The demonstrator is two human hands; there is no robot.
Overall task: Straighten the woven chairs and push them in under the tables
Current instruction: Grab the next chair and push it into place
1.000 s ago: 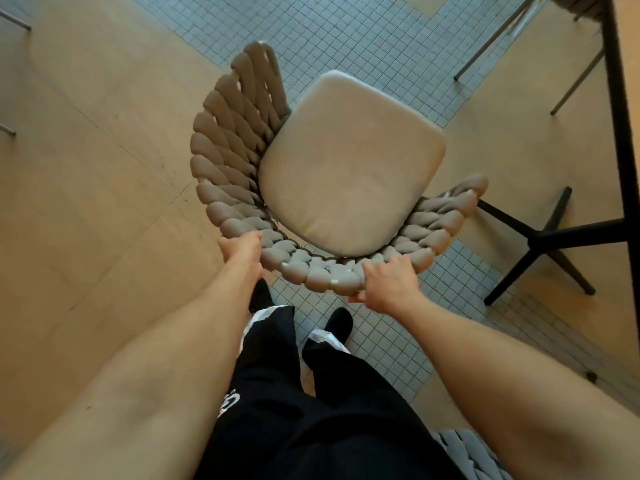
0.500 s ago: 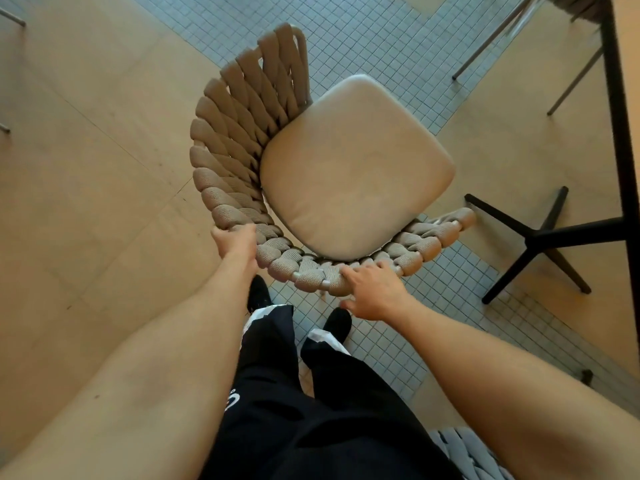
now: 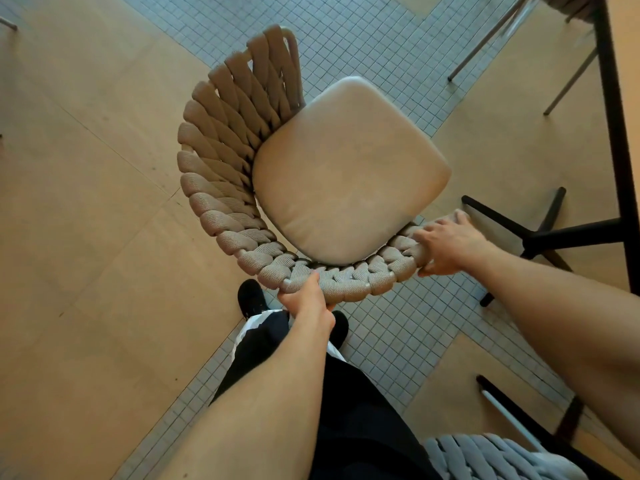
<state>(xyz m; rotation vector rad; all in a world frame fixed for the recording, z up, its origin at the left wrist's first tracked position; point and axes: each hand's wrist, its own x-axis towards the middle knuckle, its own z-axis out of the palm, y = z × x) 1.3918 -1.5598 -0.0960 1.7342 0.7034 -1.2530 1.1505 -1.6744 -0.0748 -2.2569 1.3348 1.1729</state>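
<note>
Swinging the woven chair round to face the counter

The beige woven chair (image 3: 242, 188) stands mid-floor at the centre of view, its seat cushion (image 3: 349, 171) pointing toward about 1 o'clock, not yet square to the counter (image 3: 620, 98) whose dark edge runs down the 3 o'clock side above a black cross base (image 3: 540, 233). The left hand (image 3: 308, 303) curls round the woven back rim at 6 o'clock; the right hand (image 3: 450, 244) wraps the rim's end at 4 o'clock, fingers over the top. To do this well, I would pivot on the left grip while the right draws the open side toward 3 o'clock, lifting slightly so the legs clear the tile (image 3: 398, 341) joints, then push straight in, steering between the base's feet. A grey woven chair (image 3: 491, 455) sits at 5 o'clock, near the swing path.
</note>
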